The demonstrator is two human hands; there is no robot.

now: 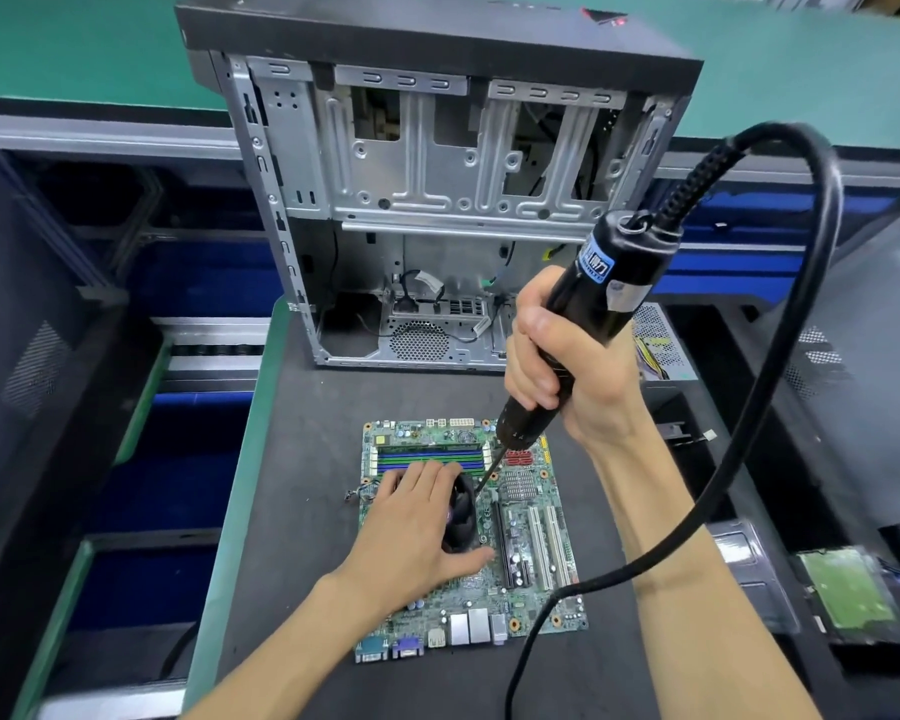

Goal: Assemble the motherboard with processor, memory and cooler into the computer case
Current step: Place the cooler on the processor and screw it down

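1. Board [528, 605]: green, with blue and black memory slots, white card slots, a red patch.
2. Cooler [462, 517]: black.
3. Driver [583, 324]: black, with a blue label.
4. Cable [780, 366]: black.
5. Case [427, 163]: grey metal, black top.
6. Mat [307, 511]: dark grey, green edge.

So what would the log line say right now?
step: screwing cooler to motherboard | left hand: steadies cooler | right hand: grips electric screwdriver | case: empty
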